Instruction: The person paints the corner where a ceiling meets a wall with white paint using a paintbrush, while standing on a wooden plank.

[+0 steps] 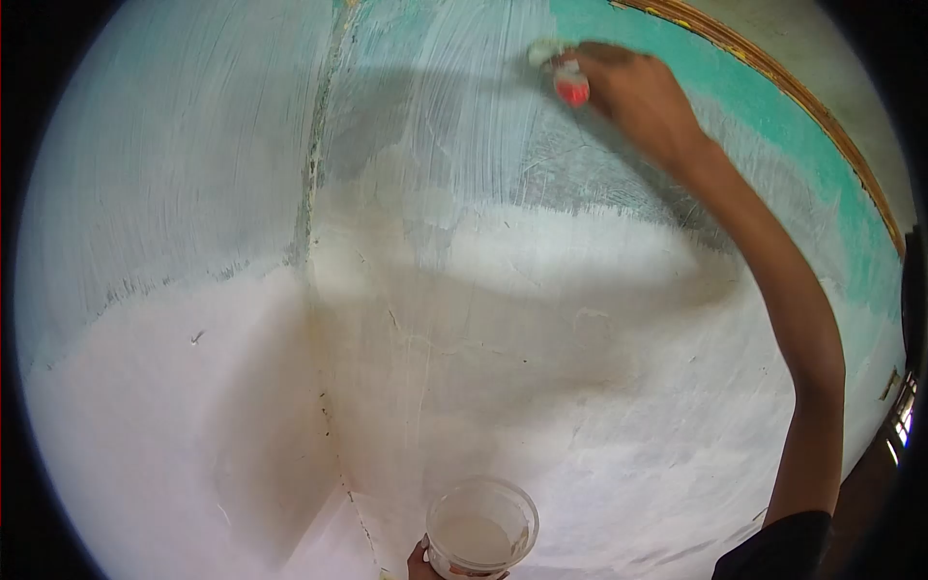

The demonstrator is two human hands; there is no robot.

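My right hand [646, 97] is raised at the upper right, its fingers closed around a paintbrush [571, 87] with a red and whitish handle end. The pale, paint-covered bristles [547, 50] are at the wall [474, 106], where streaky whitish strokes lie over green. At the bottom, my left hand [420, 563] grips a clear round plastic tub [527, 503] by its side. Whitish paint [474, 537] sits inside it. Most of the left hand is hidden behind the tub or outside the view.
A cracked corner seam [314, 164] runs down between two wall faces. The lower wall [619, 425] is white; bare turquoise [754, 92] shows at the upper right. Brown wooden trim [807, 92] edges the wall's top. A small hook or nail [198, 337] sticks out at left.
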